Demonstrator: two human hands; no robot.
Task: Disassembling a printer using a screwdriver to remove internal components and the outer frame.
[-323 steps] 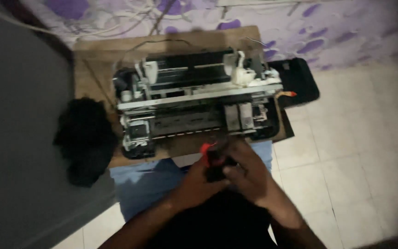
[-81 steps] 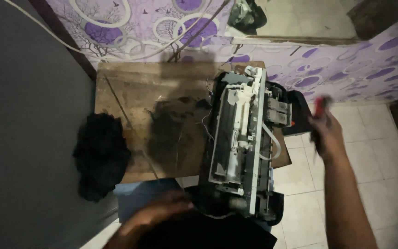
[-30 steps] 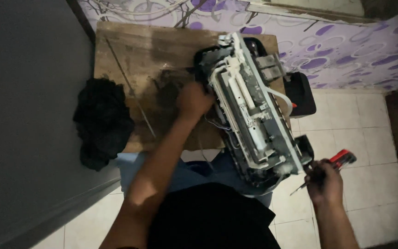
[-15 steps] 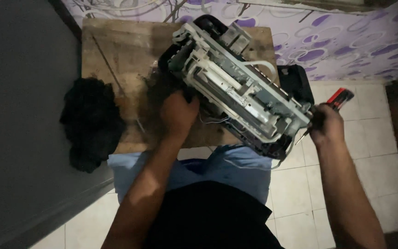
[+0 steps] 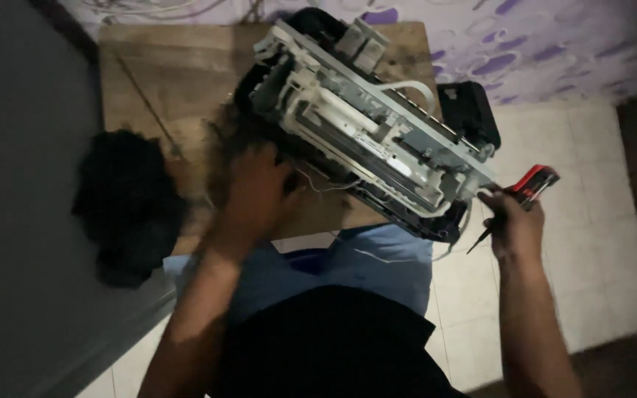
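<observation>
Red-handled screwdriver (image 5: 519, 200) gripped in right hand (image 5: 514, 225) fingers; left hand (image 5: 256, 195) spread flat against printer chassis (image 5: 366, 129).

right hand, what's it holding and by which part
The right hand holds a red and black screwdriver by its handle; the tip points down and left.

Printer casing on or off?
Off: the printer shows bare white frame, rails and wiring, no outer cover, lying skewed across the wooden board.
</observation>
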